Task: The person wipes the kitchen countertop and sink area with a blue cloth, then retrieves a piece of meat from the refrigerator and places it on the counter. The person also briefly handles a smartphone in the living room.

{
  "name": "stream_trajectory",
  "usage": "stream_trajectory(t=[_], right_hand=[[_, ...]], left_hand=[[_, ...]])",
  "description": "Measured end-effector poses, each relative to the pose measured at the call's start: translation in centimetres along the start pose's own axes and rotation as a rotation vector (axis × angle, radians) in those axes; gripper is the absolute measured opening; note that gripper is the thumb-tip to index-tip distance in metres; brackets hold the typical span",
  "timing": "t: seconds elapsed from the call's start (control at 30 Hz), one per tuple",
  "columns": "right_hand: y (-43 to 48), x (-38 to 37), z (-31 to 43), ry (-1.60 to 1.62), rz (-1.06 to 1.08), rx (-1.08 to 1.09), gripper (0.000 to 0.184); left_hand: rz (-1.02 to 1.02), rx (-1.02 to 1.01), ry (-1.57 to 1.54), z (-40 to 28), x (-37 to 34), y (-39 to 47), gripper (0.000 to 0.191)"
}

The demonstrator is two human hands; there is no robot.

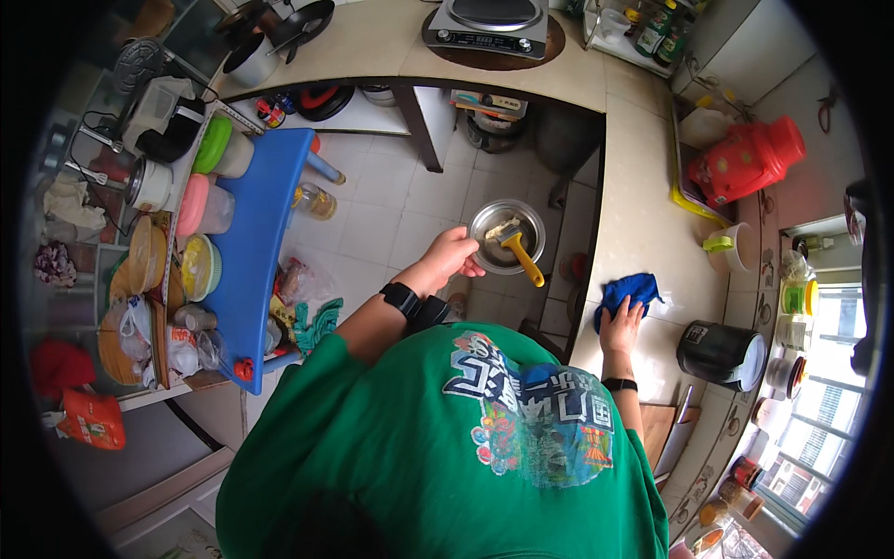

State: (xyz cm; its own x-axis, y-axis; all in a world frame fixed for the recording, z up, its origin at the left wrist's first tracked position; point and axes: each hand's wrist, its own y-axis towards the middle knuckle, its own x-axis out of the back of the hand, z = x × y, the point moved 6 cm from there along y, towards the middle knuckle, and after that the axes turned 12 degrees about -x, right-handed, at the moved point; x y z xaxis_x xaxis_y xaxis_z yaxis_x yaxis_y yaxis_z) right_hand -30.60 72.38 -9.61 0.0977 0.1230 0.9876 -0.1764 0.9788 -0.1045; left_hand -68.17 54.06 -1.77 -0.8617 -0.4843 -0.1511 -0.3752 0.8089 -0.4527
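Note:
My left hand (450,255) grips the rim of a round stainless steel bowl (482,260), held out over the tiled floor. Inside the bowl lies a tool with a yellow handle (520,253) and a grey head; the handle sticks out over the rim. Some pale scraps (500,228) lie beside the tool's head. On the counter to the right, my right hand (621,327) is palm down on a bunched blue cloth (632,288), its fingers over the near part. A wet shine shows on the counter (670,307) near the cloth.
A dark canister (719,355), a white mug (733,248) and a red thermos (747,161) stand along the right counter. An induction cooker (487,28) sits on the far counter. At left, a blue table (255,230) bears lidded tubs; an oil bottle (316,201) is on the floor beside it.

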Motion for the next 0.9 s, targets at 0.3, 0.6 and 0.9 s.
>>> stream_trajectory(t=[0.3, 0.6, 0.9], right_hand=[[-5.6, -1.6, -2.2, 0.093, -0.006, 0.213, 0.066], [-0.2, -2.9, -3.6, 0.016, -0.051, 0.240, 0.066], [2.4, -3.5, -2.9, -0.042, 0.011, 0.181, 0.067]], left_hand=[[-0.094, -0.093, -0.050, 1.1, 0.2, -3.8, 0.014], [-0.158, -0.117, -0.124, 2.9, 0.6, -7.7, 0.017], [-0.223, -0.134, -0.153, 3.7, 1.4, -10.2, 0.016]])
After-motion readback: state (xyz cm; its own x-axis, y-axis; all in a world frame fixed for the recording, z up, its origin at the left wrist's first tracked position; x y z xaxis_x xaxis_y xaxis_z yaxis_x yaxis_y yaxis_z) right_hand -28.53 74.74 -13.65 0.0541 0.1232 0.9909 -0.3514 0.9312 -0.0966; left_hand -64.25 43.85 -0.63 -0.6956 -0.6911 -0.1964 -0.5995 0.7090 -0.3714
